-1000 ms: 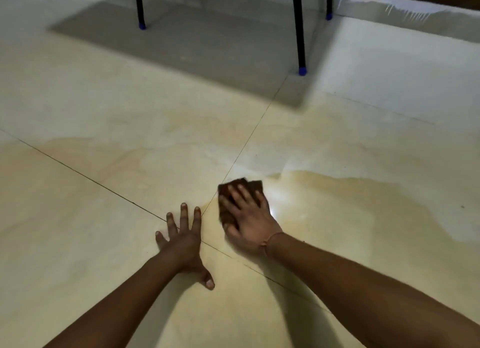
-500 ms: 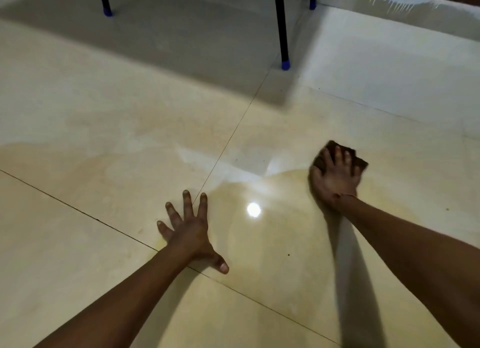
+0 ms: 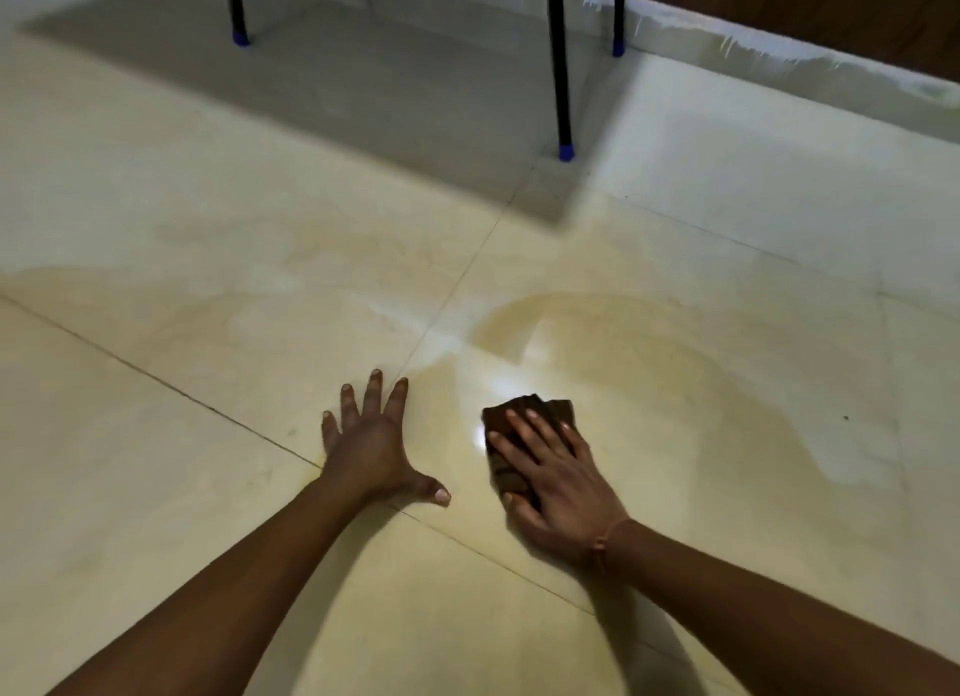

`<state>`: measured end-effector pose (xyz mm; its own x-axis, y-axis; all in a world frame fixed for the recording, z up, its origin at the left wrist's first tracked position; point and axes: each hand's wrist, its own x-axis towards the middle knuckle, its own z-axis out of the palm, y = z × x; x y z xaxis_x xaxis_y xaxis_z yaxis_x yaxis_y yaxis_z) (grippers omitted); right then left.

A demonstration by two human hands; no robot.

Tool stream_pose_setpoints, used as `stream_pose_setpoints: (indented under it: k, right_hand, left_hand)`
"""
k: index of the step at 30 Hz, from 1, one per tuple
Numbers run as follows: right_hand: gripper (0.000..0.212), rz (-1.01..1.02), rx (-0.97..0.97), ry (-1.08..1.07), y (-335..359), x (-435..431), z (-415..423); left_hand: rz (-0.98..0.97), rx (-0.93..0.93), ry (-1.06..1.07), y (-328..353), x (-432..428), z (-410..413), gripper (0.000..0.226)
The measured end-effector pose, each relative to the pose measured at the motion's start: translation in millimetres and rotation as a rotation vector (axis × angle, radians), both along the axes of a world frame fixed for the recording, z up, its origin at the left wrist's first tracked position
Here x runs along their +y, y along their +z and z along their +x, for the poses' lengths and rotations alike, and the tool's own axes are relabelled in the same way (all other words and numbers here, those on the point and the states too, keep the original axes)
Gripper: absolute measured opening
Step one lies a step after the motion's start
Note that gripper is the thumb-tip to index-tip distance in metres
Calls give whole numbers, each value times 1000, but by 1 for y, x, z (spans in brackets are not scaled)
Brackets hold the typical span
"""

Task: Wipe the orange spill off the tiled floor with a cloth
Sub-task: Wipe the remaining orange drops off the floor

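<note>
Right hand (image 3: 558,482) slid cloth (image 3: 524,438) back near flat left hand (image 3: 371,443).

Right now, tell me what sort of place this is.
Likely an indoor room, perhaps in a home: a glossy cream tiled floor, black furniture legs with blue caps, and a dark wooden panel above a pale skirting along the far edge.

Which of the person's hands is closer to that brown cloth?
Right. The right hand presses flat on the brown cloth; the left hand rests on the tiled floor beside it, not touching it.
</note>
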<state>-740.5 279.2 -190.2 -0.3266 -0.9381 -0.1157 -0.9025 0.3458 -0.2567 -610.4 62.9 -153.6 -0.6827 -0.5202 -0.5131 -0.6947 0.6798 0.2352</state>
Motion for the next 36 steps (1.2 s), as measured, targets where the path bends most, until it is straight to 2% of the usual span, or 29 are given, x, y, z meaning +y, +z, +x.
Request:
stream_pose_setpoints:
  k: [3,6,7,10,13,16,18,21,22,23,25,28,30,32,33,36]
  right_hand:
    - [74,12,33,-126,0,-20,-17]
    - [72,14,20,-359,3,-97,-8]
    - [71,12,13,-341,4,-124,9]
    - [71,-36,-34,-62,2,-161,102]
    - [68,-54,-67,212,2,-106,150]
    - [71,-38,-33,362,-2,-34,118]
    - [71,-35,-9,268,-6,-34,81]
    - [74,-3,-27,-79,6,-119,74]
    - [77,21,-21,-112,8,-147,90]
    - [78,14,-34,-75,8,-166,112]
    - [74,-18,-94,132,4,-170,153]
    - [70,-22,-86,306,1,-153,135]
    - [65,41,-43,163,6,-172,98]
    - [60,123,-83,-30,15,-189,81]
    - [60,136,-79,-28,19,-191,82]
    - [60,121,-14,236,17,-182,81]
  left_hand:
    - [-69,80,48,0,0,53,149]
    - [-149,46,111,-4,-13,122,150]
    - [-154,23,128,-5,-19,140,152]
    - [-118,-31,110,-7,-33,165,156]
    - [-69,-26,106,-5,-32,164,159]
    - [-48,-8,108,-4,-32,165,159]
    - [-42,-10,104,-5,-32,166,158]
    - [-23,-23,108,-6,-32,164,155]
    - [-23,-21,117,-8,-32,164,154]
    - [-29,-19,119,-8,-32,164,151]
    - [-39,-6,120,-8,-32,165,144]
    - [-52,-8,115,-7,-32,164,144]
    - [-58,-18,118,-6,-30,164,145]
    - [-61,-24,112,-7,-29,162,145]
    - [-58,-28,106,-6,-29,161,145]
    - [-48,-24,117,-5,-29,160,145]
